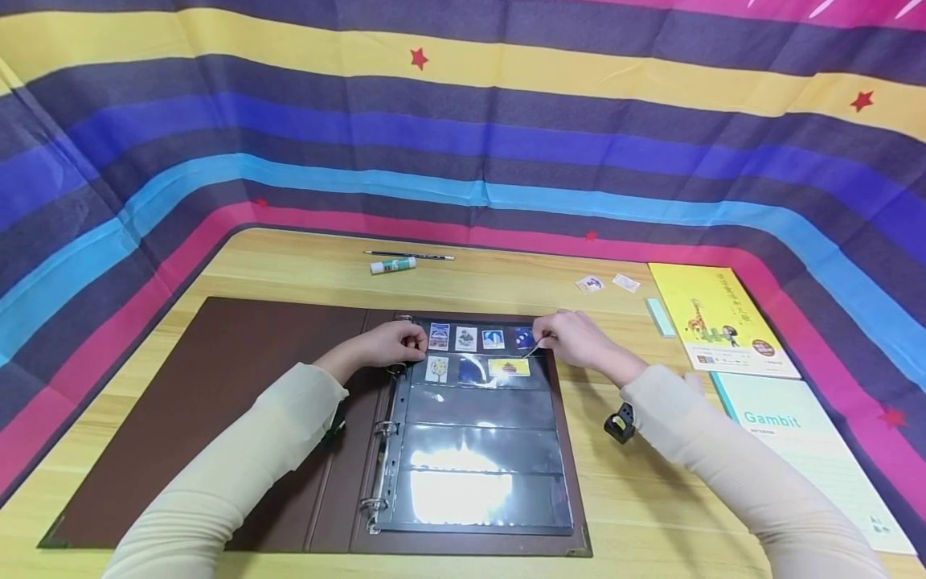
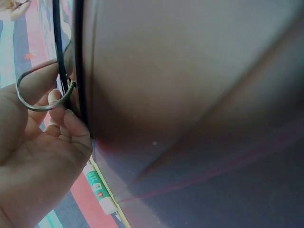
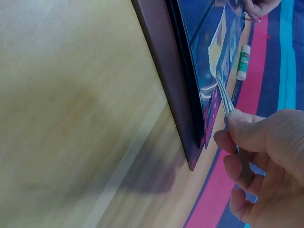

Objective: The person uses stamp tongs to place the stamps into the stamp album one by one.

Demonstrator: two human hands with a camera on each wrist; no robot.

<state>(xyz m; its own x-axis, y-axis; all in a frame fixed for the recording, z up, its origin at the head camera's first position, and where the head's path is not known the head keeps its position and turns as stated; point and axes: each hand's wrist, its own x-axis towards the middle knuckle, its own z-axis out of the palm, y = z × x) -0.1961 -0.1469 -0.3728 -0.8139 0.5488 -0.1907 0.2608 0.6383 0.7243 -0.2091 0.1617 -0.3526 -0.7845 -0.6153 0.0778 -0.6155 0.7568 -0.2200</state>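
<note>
A brown ring binder (image 1: 289, 386) lies spread on the table, a black stamp page (image 1: 477, 408) with clear pocket strips on its rings. Several stamps fill the top row; below them sit a tree stamp (image 1: 437, 369), a dark blue stamp (image 1: 473, 371) and a yellow stamp (image 1: 510, 367). My right hand (image 1: 575, 339) pinches metal tweezers (image 3: 225, 97), their tips right at the yellow stamp's edge. At the page's upper left edge, beside the top ring (image 2: 42, 108), my left hand (image 1: 394, 343) has its fingers curled and pinches the page edge.
Behind the binder lie a pencil (image 1: 412, 256) and a glue stick (image 1: 393, 265). Two loose stamps (image 1: 589, 284) are at the back right, near a pale green strip (image 1: 660, 317). A yellow booklet (image 1: 712, 318) and a Gambit notebook (image 1: 803, 450) line the right side.
</note>
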